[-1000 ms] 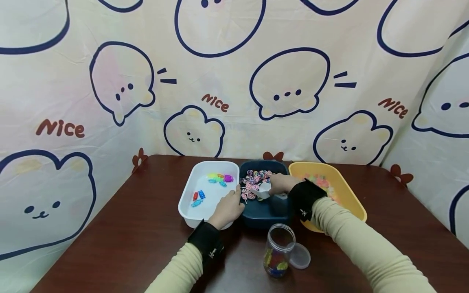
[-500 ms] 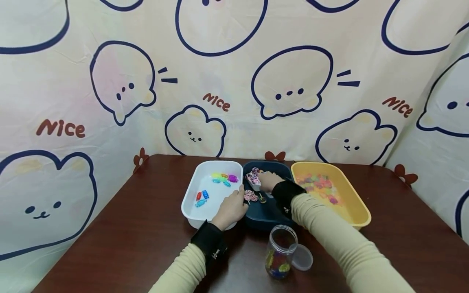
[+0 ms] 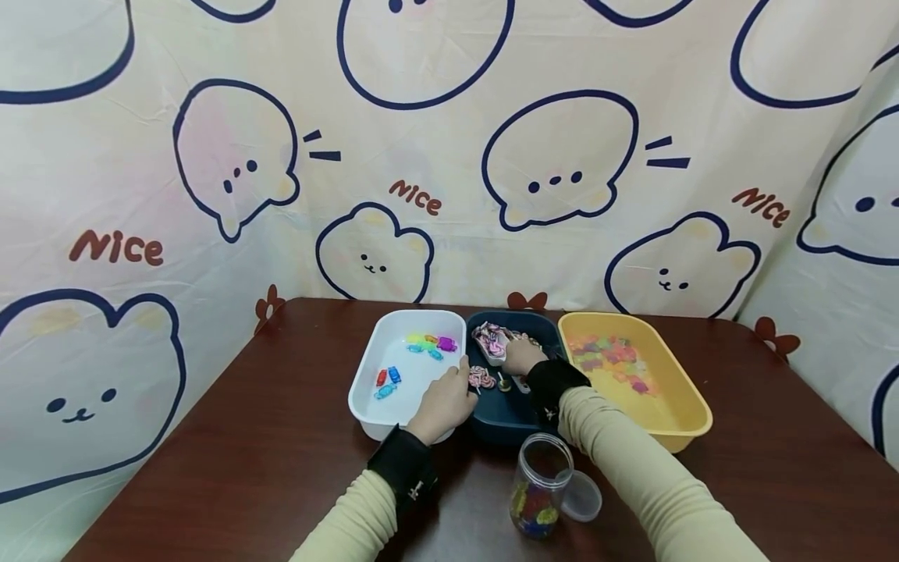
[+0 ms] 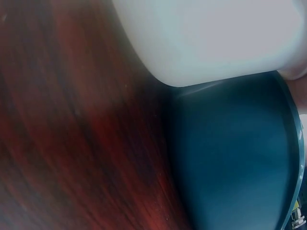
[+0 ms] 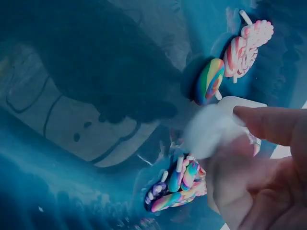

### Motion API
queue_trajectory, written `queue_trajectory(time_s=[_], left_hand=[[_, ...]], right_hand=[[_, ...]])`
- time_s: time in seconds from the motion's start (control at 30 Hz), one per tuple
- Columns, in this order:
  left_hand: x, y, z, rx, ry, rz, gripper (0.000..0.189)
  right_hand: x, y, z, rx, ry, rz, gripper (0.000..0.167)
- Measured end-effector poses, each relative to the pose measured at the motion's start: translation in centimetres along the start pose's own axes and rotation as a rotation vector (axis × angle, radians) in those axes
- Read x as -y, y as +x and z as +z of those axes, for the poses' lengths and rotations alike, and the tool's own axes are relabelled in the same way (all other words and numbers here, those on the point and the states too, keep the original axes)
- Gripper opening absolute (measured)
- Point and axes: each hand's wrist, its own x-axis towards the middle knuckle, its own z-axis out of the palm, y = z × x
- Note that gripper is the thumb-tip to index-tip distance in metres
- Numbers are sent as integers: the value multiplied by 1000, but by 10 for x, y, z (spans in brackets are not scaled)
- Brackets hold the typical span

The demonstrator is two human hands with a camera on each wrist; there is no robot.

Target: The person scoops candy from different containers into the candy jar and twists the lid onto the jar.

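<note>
— What's the right hand (image 3: 521,357) doing?
— Gripping a white scoop (image 3: 492,349) loaded with lollipop candies (image 5: 176,190) inside the blue tray (image 3: 507,414); left hand (image 3: 445,400) clasps that tray's rim.
— Risk?
— Tilt it and candies likely spill before the open jar (image 3: 537,484) on the counter (image 3: 246,437).
</note>
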Motion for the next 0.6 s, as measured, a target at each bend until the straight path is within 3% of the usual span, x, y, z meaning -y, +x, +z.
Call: queue_trajectory(time_s=[0.17,0.33,0.4,0.47,0.53,0.6], left_hand=[[-1,0,-1,-2,-11,-7,61],[0,-1,2,-13,-9,-7,61],[0,-1,3,-19,-8,-1,60],[1,-2,3,-20,-9,4,60],[1,-1,2,-22,-8,7,61],[0,-1,2,-24,-8,5,61]], right_hand=[[-17,19,14,67,100,36,24],[-31,28,29,39,154,10,26],[-17,10,13,67,173,53,28],[12,-24,-20,111,183,97,29],[50,-71,-62,142,204,138,29],[67,-89,-80,145,225,164,28]])
